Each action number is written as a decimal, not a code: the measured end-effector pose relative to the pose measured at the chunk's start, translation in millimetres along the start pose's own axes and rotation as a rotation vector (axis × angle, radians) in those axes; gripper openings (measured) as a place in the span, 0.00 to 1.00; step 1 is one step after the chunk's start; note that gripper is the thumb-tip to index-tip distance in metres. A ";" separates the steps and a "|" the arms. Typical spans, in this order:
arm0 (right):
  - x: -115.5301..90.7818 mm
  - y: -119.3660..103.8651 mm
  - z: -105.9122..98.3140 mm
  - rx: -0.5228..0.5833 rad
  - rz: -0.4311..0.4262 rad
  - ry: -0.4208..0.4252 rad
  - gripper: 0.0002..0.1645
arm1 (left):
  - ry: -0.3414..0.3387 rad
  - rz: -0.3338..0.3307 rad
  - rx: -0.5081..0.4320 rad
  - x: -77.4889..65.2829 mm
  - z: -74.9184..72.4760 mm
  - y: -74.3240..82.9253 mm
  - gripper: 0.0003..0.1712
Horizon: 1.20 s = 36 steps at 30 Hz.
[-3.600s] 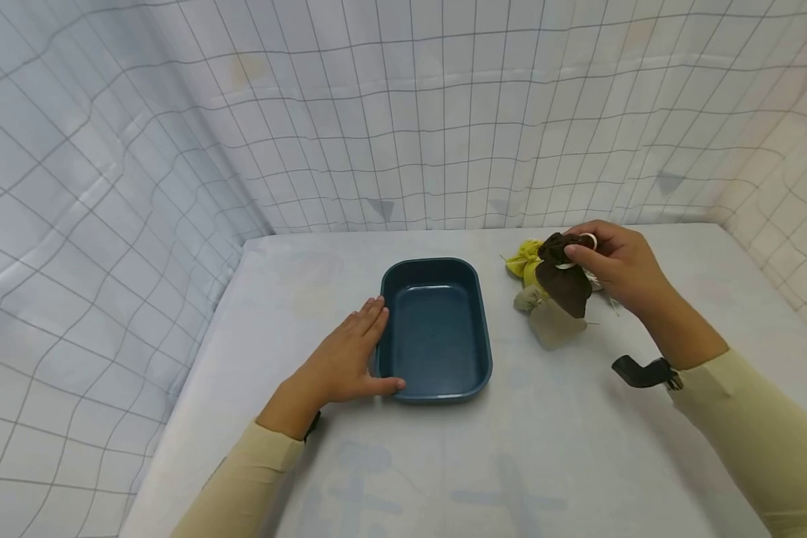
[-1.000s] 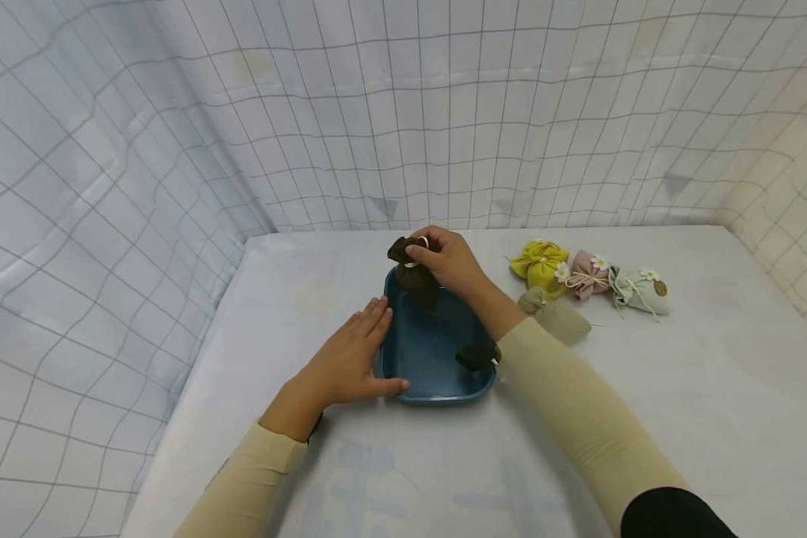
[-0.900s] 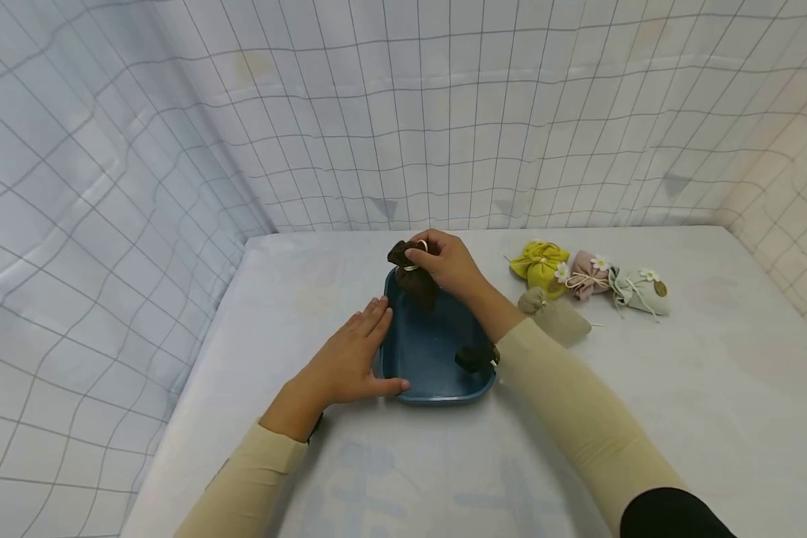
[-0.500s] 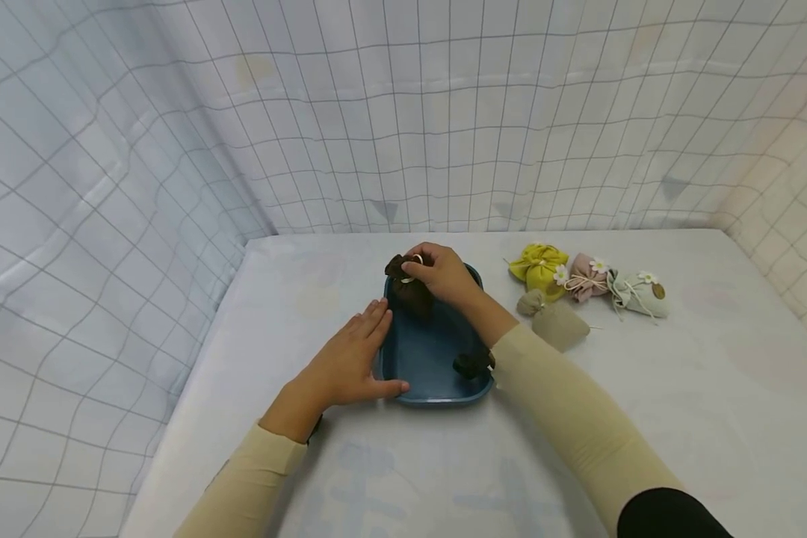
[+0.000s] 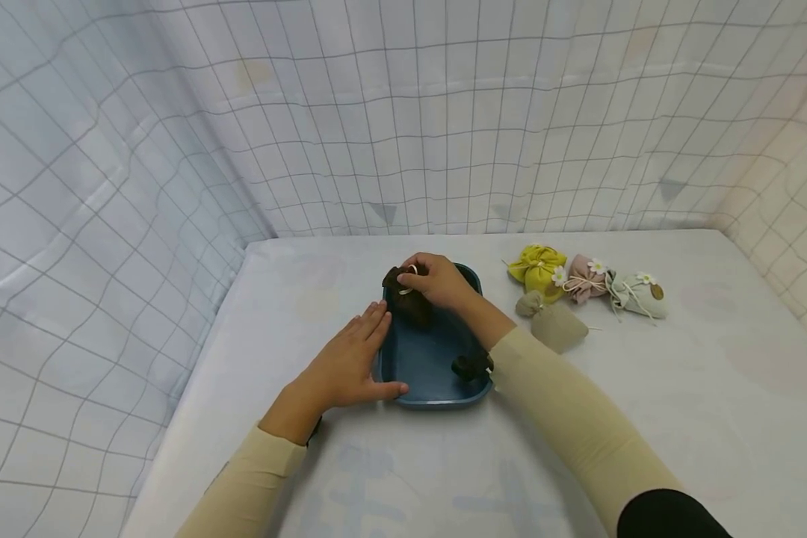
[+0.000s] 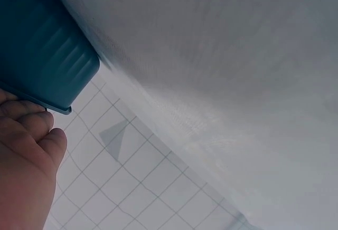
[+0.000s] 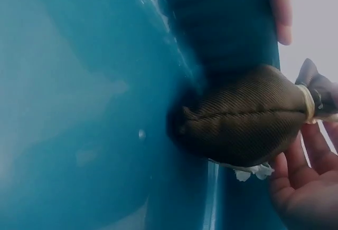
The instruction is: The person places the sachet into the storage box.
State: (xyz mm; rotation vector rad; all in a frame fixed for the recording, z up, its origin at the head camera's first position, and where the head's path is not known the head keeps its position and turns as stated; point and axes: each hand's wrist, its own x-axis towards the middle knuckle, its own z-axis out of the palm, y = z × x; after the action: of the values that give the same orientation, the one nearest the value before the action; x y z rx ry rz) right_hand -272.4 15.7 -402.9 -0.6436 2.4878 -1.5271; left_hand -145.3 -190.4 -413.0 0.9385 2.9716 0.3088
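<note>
My right hand (image 5: 437,282) pinches the tied neck of a dark brown drawstring pouch (image 5: 413,306) with a pale cord. The pouch hangs inside the far left corner of a blue rectangular tub (image 5: 430,366). In the right wrist view the pouch's ribbed cloth body (image 7: 243,116) is close to the tub's floor and wall; a bit of white trim shows beneath it. Whether it touches the floor I cannot tell. With fingers extended, my left hand (image 5: 350,362) rests along the tub's left rim, its thumb over the near left corner. The left wrist view shows those fingers (image 6: 37,127) by the rim.
Right of the tub lie a yellow pouch (image 5: 538,267), a pink pouch (image 5: 581,280), a pale green pouch (image 5: 639,295) and a beige pouch (image 5: 558,326). A grid-patterned white curtain (image 5: 444,149) encloses the white table (image 5: 296,284). A black wrist mount (image 5: 471,366) sits over the tub.
My right hand has carried the brown pouch leftward from the group of pouches to the tub, then lowered it into the far left corner. The left hand has stayed on the rim.
</note>
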 end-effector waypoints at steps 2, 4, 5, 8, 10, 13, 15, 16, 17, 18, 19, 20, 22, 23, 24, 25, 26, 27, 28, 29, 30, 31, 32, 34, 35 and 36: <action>0.2 -0.9 0.6 -0.014 -0.003 -0.034 0.15 | 0.000 -0.001 -0.001 0.2 -0.5 0.2 0.66; -0.4 -2.3 0.9 -0.012 -0.006 -0.059 0.16 | 0.001 -0.001 -0.003 0.4 -0.7 0.5 0.66; -0.7 -2.8 0.7 -0.005 -0.003 -0.067 0.16 | 0.001 -0.002 -0.004 0.5 -0.7 0.5 0.66; -1.5 -3.3 -0.6 0.014 0.001 -0.073 0.17 | 0.002 -0.002 -0.009 0.7 0.0 0.2 0.66; -2.1 -3.5 -1.5 0.041 0.003 -0.077 0.17 | 0.002 -0.001 -0.009 0.7 0.5 -0.1 0.66; -3.2 -3.9 -2.9 0.077 -0.002 -0.083 0.18 | 0.002 0.002 -0.008 0.8 1.3 -0.5 0.66; -4.0 -5.1 -3.7 0.100 -0.009 -0.089 0.18 | 0.002 0.003 -0.008 0.5 1.2 -0.5 0.66; -4.4 -5.6 -4.0 0.107 -0.013 -0.089 0.19 | 0.003 0.004 -0.007 0.3 1.1 -0.5 0.66; -4.7 -6.2 -4.4 0.111 -0.018 -0.087 0.18 | 0.002 0.004 -0.006 0.2 0.9 -0.5 0.66; -5.1 -7.0 -4.9 0.124 -0.019 -0.085 0.18 | 0.001 0.003 -0.005 0.0 0.7 -0.4 0.66; -5.5 -7.9 -5.4 0.132 -0.020 -0.082 0.18 | 0.001 0.003 -0.005 -0.2 0.4 -0.3 0.66; -6.1 -9.0 -6.1 0.143 -0.022 -0.077 0.18 | -0.001 0.003 -0.002 -0.3 0.3 -0.3 0.66; -7.2 -11.1 -8.1 0.162 -0.023 -0.064 0.18 | 0.000 0.002 -0.005 -0.4 -0.4 0.3 0.66; -7.8 -12.2 -9.4 0.170 -0.024 -0.056 0.18 | -0.003 0.000 -0.009 -0.4 -0.7 0.5 0.66; -8.6 -13.8 -10.9 0.180 -0.027 -0.049 0.18 | -0.003 0.000 -0.012 -0.2 -0.9 0.8 0.66; -9.4 -15.3 -12.6 0.184 -0.032 -0.042 0.18 | -0.004 -0.001 -0.016 -0.1 -1.0 1.0 0.66; -10.2 -16.9 -14.3 0.191 -0.037 -0.035 0.17 | -0.006 -0.002 -0.018 0.0 -1.1 1.3 0.66; -11.1 -18.2 -16.1 0.195 -0.042 -0.029 0.17 | -0.006 -0.004 -0.023 0.1 -1.3 1.5 0.66; -12.2 -20.0 -18.1 0.199 -0.048 -0.024 0.16 | -0.008 -0.006 -0.022 0.2 -1.2 1.4 0.66; -13.2 -21.3 -20.0 0.201 -0.053 -0.018 0.16 | -0.010 -0.006 -0.020 0.3 -1.0 1.3 0.66; -14.1 -22.9 -22.1 0.205 -0.059 -0.014 0.16 | -0.009 -0.007 -0.017 0.5 -0.7 0.9 0.66; -15.0 -24.0 -24.0 0.206 -0.062 -0.011 0.16 | -0.009 -0.008 -0.016 0.5 -0.5 0.6 0.66; -15.9 -25.0 -26.1 0.208 -0.065 -0.008 0.16 | -0.009 -0.009 -0.014 0.5 -0.3 0.3 0.66; -18.2 -27.2 -30.7 0.207 -0.073 -0.001 0.16 | -0.007 -0.009 -0.012 0.6 0.2 -0.3 0.66; -19.1 -27.8 -33.1 0.209 -0.077 0.003 0.17 | -0.007 -0.009 -0.011 0.6 0.4 -0.5 0.66; -20.3 -28.1 -35.6 0.210 -0.080 0.006 0.17 | -0.006 -0.009 -0.011 0.6 0.6 -0.7 0.66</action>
State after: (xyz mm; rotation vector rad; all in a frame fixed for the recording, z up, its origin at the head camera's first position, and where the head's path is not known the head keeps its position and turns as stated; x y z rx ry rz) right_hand -258.7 42.5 -363.5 -0.7106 2.2884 -1.7897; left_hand -146.2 -190.5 -413.7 0.9225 2.9647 0.3208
